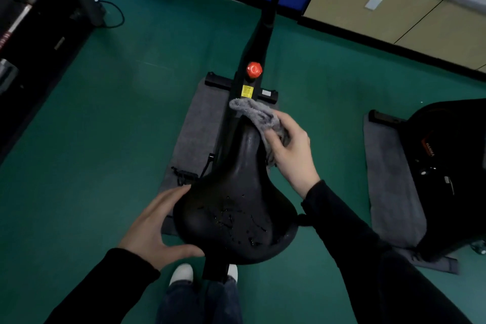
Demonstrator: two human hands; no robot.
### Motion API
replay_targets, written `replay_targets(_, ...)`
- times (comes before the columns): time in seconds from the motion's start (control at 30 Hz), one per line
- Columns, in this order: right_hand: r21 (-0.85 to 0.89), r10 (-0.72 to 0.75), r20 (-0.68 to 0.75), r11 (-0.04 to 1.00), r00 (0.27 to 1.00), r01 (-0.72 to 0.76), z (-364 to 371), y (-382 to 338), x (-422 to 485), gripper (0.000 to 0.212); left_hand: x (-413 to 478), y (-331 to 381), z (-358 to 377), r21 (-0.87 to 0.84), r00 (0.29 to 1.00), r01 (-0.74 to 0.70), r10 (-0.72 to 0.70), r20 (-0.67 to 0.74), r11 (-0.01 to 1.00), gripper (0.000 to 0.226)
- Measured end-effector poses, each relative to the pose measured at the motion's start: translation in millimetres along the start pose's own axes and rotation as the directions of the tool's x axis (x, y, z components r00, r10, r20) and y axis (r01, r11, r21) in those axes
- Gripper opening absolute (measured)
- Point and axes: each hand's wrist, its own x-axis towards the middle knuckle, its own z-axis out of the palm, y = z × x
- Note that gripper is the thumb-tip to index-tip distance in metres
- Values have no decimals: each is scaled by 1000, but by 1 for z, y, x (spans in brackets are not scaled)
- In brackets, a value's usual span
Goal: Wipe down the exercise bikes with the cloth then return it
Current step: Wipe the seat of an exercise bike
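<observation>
Right hand (292, 151) grips the grey cloth (256, 114) on the nose of the saddle (236, 208), fingertips buried in folds; left hand (155, 226) clasps its left edge, fingertips partly hidden.

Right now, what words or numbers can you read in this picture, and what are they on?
"HANMA", roughly: white letters on the second bike, blurred, so unsure.
Yellow sticker on the near bike: print too small to read.
White label on its foot bar: unreadable.
Red marking on the machine at left: too blurred.
</observation>
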Motion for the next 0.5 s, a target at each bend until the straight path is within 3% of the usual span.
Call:
replay_targets(0.13,28,-23,68,999,997,22,-2,0,3,43,1,-1,-4,-5,1000,-18,18,1,1000,104)
replay_targets(0.27,154,116,157,978,981,-141,0,-1,27,35,3,-4,-4,27,999,-27,28,-22,999,101)
replay_targets(0.5,67,124,60,990,990,-128,-5,5,-25,38,2,-3,-2,14,1000,-21,21,-11,1000,100)
